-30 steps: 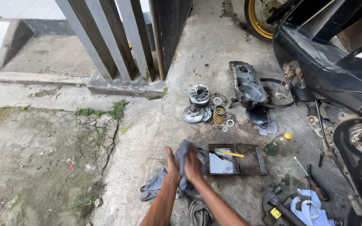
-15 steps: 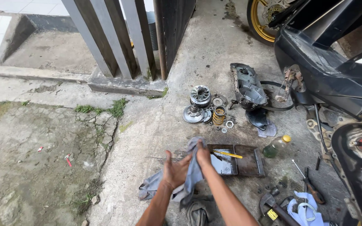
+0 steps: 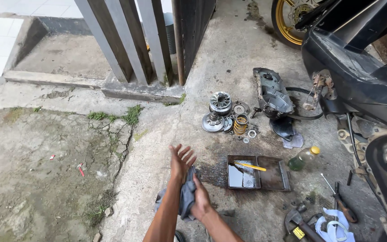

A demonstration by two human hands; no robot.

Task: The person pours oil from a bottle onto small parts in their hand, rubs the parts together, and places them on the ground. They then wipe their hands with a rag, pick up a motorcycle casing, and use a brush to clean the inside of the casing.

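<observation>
Both hands work a grey rag (image 3: 187, 197), right hand (image 3: 201, 201) clamped on it, left hand (image 3: 181, 162) splayed open above, wiping unfinished, oily tray (image 3: 274, 179) just right.

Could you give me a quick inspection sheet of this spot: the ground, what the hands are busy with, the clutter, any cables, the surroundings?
Surface: concrete floor, cracked, oil-stained by the tray.
Job's things: grey rag between both hands.
Clutter: clutch parts, engine cover, tray with yellow-handled brush, bottle, screwdriver.
Hands: left hand open, fingers spread against the rag; right hand gripping it.
Cables: black belt by the cover.
Surroundings: motorbike at right, gate posts behind.
</observation>
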